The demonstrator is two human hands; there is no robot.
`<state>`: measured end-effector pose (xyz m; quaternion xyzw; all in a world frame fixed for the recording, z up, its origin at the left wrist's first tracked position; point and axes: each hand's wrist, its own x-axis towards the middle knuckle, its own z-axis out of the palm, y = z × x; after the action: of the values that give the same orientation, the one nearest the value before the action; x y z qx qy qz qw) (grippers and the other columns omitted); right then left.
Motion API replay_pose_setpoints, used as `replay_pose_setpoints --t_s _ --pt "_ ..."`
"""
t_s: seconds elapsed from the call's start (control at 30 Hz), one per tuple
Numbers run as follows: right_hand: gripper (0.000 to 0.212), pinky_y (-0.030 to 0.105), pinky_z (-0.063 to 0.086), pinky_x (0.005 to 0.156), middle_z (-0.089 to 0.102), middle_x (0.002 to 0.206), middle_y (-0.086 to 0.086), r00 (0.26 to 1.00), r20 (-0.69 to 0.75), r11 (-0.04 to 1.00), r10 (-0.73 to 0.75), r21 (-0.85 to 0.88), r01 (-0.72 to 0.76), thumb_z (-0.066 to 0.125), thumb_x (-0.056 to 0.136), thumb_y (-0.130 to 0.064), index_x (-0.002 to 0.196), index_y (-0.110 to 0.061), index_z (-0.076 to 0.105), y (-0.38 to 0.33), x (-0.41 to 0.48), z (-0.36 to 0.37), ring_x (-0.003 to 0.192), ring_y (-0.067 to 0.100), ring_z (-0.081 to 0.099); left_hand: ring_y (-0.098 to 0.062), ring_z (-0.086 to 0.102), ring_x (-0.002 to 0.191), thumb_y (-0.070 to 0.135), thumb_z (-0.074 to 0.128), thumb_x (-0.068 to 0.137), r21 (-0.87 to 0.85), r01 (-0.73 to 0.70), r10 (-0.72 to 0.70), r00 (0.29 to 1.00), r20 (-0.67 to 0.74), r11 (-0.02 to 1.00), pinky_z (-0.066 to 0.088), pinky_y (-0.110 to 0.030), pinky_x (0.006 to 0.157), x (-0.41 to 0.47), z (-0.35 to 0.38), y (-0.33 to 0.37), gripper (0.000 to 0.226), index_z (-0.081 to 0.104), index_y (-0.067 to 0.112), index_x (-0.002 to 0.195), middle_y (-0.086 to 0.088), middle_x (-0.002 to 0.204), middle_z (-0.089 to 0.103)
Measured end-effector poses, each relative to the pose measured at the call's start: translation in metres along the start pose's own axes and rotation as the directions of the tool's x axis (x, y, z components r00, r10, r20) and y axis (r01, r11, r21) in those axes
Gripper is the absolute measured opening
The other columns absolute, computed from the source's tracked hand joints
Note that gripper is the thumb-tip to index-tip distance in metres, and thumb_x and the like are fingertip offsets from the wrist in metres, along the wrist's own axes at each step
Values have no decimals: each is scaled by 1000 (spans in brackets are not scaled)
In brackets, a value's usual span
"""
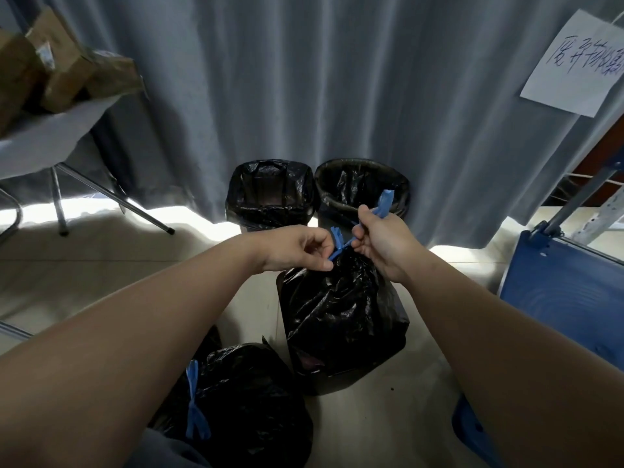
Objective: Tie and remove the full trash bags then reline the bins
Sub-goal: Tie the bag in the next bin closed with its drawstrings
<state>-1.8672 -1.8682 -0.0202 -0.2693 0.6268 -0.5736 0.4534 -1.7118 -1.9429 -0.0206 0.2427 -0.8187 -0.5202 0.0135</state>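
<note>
Blue ties (341,243) pinched in my left hand (297,248) and right hand (381,241), knotting bag (341,315); next: cinch tight, lift out.

both hands (341,246) pinching blue drawstring (339,243), black trash bag (337,309)

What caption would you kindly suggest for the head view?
Left hand and right hand tie the blue drawstring of a full black bag.
</note>
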Motion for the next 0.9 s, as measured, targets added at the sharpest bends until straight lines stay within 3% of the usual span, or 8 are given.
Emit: replay_pose_setpoints --t_s 0.13,0.17,0.23,0.3,0.43,0.57,0.77,0.9 --pt "26 23 39 58 39 59 2 990 141 999 -18 43 12 37 102 -22 79 -16 45 -5 -8 4 53 12 37 -6 44 62 24 52 95 -79 -16 -15 928 -371 997 38 -16 54 12 -4 1 3 51 22 93 4 77 47" --pt "25 23 38 58 38 59 2 986 166 999 -24 25 20 36 103 -21 81 -16 47 -6 -9 4 53 11 37 -9 47 69 18 51 95 -47 -25 4 916 -401 999 40 -17 59 16 -6 2 14 51 24 108 2 88 48" --pt "24 21 38 57 37 59 1 977 209 999 -33 -18 38 35 103 -23 87 -16 51 -6 -11 2 52 9 36 -15 53 81 6 51 93 18 -45 48 967 -249 999 46 -17 66 22 -3 2 47 42 32 131 -2 113 47" --pt "24 19 39 57 37 60 1 969 246 998 -36 -45 48 36 102 -25 92 -12 53 -4 -12 -1 54 9 35 -13 54 83 2 49 93 -6 -50 49 990 -131 999 46 -12 71 23 4 8 43 47 33 123 -5 107 53" --pt "22 17 43 59 41 63 1 960 279 999 -34 -25 43 42 100 -22 99 -4 54 -1 -12 -10 58 9 41 -7 53 80 4 51 93 -41 -47 43 994 -100 998 43 -12 74 26 10 11 23 58 19 109 -3 87 58" --pt "21 18 50 66 49 71 1 960 279 998 28 45 -42 41 100 -13 105 -7 60 1 -10 -16 67 10 53 -5 52 73 19 63 87 339 55 57 949 -310 939 39 -22 73 29 1 3 3 64 17 90 11 76 55" --pt "28 22 55 76 57 81 6 963 259 985 73 134 -110 44 97 -1 125 2 50 -2 -8 -12 77 13 60 -18 42 100 34 63 85 787 126 283 889 -360 604 41 -33 86 16 -9 -9 22 65 17 98 0 108 46" --pt "22 20 57 72 62 84 9 962 267 994 56 75 -79 45 95 3 117 1 51 -4 -7 -7 79 15 64 -18 54 90 29 63 86 670 66 235 908 -348 739 43 -31 75 7 -15 -5 11 55 21 86 4 95 56"
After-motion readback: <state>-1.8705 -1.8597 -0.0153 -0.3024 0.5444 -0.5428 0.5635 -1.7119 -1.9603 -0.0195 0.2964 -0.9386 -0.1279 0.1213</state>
